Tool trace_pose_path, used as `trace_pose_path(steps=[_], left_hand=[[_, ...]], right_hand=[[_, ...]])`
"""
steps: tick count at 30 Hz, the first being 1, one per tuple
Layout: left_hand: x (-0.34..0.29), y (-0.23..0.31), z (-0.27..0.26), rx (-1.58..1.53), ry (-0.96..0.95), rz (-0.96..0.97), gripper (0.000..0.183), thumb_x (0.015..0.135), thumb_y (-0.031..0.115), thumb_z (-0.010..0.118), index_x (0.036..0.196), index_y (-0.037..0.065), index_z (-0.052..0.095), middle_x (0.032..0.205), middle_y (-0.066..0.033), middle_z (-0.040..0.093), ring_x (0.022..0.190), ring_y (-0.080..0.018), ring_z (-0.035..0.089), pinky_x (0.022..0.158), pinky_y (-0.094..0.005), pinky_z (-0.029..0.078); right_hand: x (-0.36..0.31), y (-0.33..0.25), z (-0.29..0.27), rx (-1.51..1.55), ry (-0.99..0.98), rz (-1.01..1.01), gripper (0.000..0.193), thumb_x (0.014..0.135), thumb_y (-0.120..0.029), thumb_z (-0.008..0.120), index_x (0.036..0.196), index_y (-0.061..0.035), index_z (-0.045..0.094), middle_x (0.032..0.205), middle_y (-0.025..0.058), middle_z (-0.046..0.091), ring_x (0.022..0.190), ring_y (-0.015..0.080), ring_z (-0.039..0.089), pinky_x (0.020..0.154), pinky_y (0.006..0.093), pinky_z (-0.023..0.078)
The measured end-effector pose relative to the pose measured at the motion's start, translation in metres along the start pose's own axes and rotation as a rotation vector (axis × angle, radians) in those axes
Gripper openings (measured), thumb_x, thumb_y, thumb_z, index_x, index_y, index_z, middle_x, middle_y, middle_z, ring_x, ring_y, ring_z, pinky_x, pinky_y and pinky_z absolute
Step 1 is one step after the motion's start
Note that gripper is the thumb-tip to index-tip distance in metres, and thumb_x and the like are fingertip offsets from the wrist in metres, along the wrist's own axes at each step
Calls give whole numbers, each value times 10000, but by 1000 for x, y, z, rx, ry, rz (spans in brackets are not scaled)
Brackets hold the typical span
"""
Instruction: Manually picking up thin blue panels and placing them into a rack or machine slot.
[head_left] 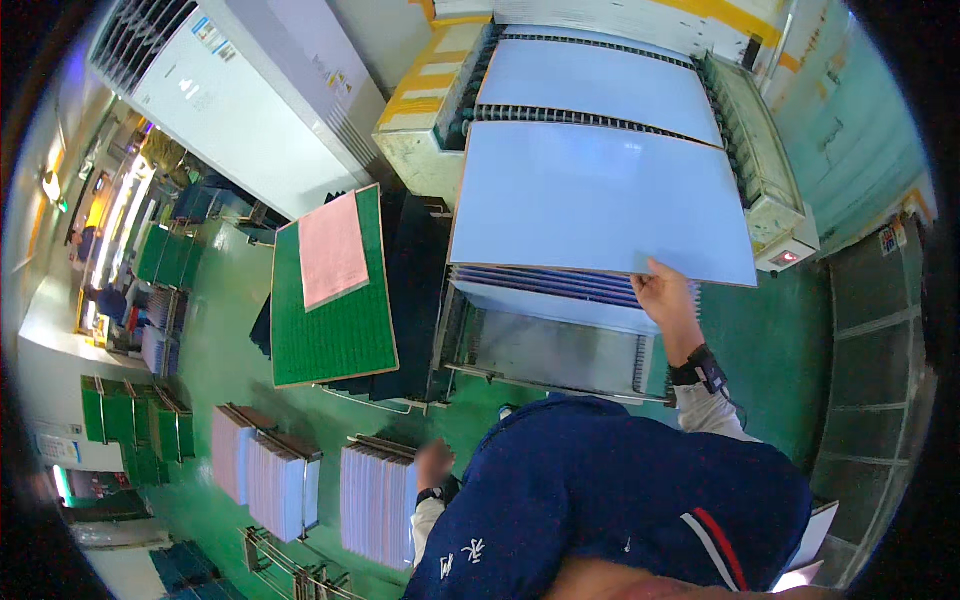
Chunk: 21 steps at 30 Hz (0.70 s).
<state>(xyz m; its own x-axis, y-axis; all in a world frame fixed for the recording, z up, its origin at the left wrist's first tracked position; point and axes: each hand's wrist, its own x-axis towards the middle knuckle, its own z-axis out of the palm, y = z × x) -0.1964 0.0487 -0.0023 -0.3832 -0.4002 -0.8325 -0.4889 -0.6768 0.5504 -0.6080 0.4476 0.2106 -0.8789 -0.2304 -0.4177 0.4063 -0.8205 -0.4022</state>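
Observation:
My right hand (667, 303) is closed on the front edge of a large, thin light-blue panel (600, 200), thumb on top. The panel lies at the end of a roller conveyor (640, 126) and juts out toward me, over a rack of upright panels (560, 303). Low on the left, my left hand (434, 464) is blurred, and its fingers cannot be made out. It is beside a row of upright pale panels (375, 505) in a floor rack. Both wrists wear dark bands.
More blue panels (600, 85) lie farther up the conveyor. To its left, a green board (340, 335) carries a pink sheet (333, 250). A tall white cabinet unit (240, 110) stands at the far left. Other racked panels (275, 485) stand on the green floor. Dark framed panels (870, 370) line the right.

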Motion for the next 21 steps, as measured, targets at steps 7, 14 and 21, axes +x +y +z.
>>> trace_pose_path(steps=[7, 14, 21], left_hand=[[22, -17, -15, 67, -106, 121, 309, 834, 245, 566, 1002, -2, 484, 897, -138, 588, 663, -241, 618, 480, -300, 508], [-6, 4, 18, 77, -15, 25, 295, 846, 252, 549, 981, -5, 498, 901, -130, 589, 687, -234, 624, 485, -287, 505], [-12, 4, 18, 103, -24, 42, 299, 848, 263, 558, 986, 3, 501, 895, -125, 588, 672, -226, 617, 505, -287, 508]], right_hand=[[9, 5, 16, -72, 12, 87, 152, 837, -127, 569, 914, -3, 527, 906, 112, 565, 873, 232, 540, 787, 346, 480], [17, 14, 16, -56, 18, 33, 189, 849, -174, 570, 920, -5, 519, 928, 113, 549, 859, 226, 525, 773, 343, 489], [35, 8, 27, -53, 31, 39, 177, 849, -165, 568, 907, -6, 517, 928, 120, 546, 860, 231, 522, 788, 346, 482]])
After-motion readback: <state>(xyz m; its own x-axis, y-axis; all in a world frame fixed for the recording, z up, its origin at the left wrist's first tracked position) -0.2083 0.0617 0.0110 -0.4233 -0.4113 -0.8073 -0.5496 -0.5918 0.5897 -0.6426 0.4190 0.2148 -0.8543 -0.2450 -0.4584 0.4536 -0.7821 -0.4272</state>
